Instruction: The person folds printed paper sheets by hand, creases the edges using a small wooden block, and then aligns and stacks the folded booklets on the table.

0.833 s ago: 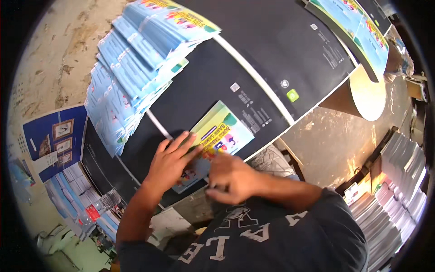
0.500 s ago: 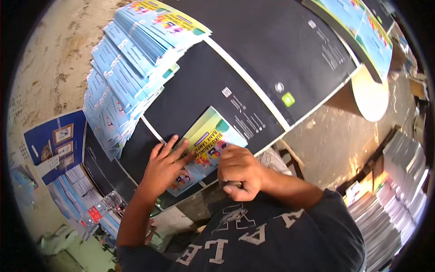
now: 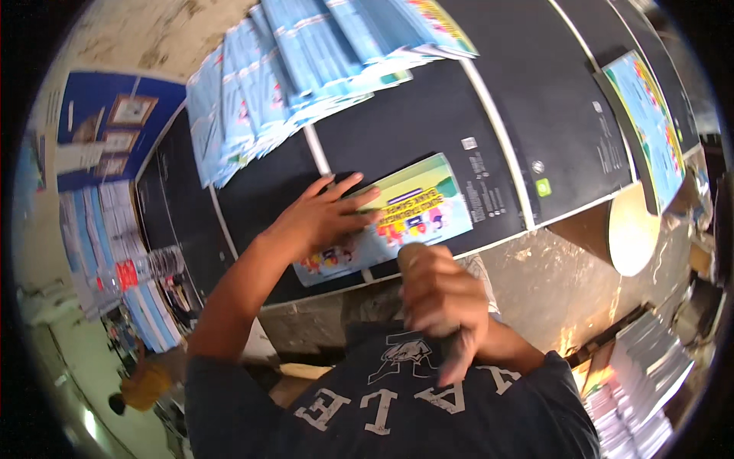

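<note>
A colourful booklet [image 3: 424, 195], light blue, yellow and green, lies flat on the black table covering near the front edge. My left hand [image 3: 321, 218] rests on its left part, fingers spread. Just off the booklet's near edge is my right hand [image 3: 447, 298], curled closed and smeared by motion. Something greyish shows in that fist, too blurred to name. Beyond the booklet, many similar light-blue booklets [image 3: 306, 53] lie in overlapping, fanned piles along the back of the table.
At the right end of the table lies a stack of unfolded printed sheets [image 3: 646, 130]. A round pale board [image 3: 634, 233] juts out below it. Paper stacks [image 3: 642, 375] stand at lower right. To the left are a plastic bottle [image 3: 145, 268] and another person [image 3: 145, 386] in yellow.
My view has turned, so the table appears rotated. The right fist has come off the booklet toward my body. My left hand stays spread on the booklet.
</note>
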`<state>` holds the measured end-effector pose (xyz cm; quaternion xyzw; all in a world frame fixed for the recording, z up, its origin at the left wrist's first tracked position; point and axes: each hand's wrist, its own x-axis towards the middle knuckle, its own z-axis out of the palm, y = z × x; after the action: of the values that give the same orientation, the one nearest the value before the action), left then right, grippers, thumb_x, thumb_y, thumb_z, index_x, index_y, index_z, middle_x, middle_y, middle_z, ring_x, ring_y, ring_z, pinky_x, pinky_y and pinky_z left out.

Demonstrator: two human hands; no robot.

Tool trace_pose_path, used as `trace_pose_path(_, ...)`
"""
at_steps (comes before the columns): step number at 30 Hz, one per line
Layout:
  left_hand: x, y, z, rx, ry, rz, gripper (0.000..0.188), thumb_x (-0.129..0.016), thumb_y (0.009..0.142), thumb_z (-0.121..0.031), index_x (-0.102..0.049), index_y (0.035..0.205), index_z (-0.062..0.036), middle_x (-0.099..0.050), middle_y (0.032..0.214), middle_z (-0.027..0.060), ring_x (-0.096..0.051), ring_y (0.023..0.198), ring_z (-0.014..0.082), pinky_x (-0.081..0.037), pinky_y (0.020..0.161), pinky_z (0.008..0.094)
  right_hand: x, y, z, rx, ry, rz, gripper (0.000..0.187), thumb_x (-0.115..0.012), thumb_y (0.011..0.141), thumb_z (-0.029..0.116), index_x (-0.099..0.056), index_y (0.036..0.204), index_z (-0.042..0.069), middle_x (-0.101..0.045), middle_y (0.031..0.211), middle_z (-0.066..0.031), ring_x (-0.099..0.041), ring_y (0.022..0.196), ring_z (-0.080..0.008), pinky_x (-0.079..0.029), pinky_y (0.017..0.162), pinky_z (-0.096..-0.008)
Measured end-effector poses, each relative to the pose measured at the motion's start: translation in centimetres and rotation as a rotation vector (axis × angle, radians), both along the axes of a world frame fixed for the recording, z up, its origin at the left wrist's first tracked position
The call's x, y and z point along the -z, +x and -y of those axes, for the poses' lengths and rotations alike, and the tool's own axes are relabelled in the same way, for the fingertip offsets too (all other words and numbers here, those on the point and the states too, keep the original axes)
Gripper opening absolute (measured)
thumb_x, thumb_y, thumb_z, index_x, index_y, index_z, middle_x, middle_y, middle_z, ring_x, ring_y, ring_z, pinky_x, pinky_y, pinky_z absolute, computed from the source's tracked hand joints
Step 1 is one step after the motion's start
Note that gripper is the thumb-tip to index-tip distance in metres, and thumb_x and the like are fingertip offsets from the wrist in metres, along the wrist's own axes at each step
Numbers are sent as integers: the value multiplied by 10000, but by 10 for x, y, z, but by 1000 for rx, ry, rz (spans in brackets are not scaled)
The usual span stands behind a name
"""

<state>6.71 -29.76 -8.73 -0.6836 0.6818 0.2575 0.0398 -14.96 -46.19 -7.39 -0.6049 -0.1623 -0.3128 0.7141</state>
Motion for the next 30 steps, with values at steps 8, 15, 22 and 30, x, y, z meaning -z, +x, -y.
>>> trace_pose_path(8,22,8,-29,-27,-240,0,534,-660,865,-271,-562,1389,-308,-401,1565,-44,-307,1473,238,-253,1193,498,44,15,-45,52,-84,-341,268,-559,875,215,-579,667,47,-605,661,-74,-575,631,-248,-440,682,-392)
trace_pose_path(15,54,2,-52,-129,-417,-16,509,-584,948,-385,-503,1434,-260,-390,1567,-17,-317,1467,216,-234,1197,485,45,32,-70,-108,-98,-303,201,-519,818,126,-570,638,51,-618,663,-91,-581,601,-271,-440,645,-397)
trace_pose_path(22,66,0,-66,-245,-529,-140,453,-607,940,-387,-587,1361,-220,-454,1525,-22,-338,1458,211,-270,1186,486,21,59,-106,-259,-223,-162,115,-549,743,91,-547,630,67,-596,665,-87,-566,619,-302,-429,632,-413)
trace_pose_path(30,92,5,-62,-299,-736,-386,498,-674,916,-240,-562,1390,-139,-566,1420,65,-481,1363,257,-453,1068,466,52,60,-118,-307,-206,-268,145,-543,764,175,-597,677,72,-617,703,-88,-580,650,-288,-444,671,-417)
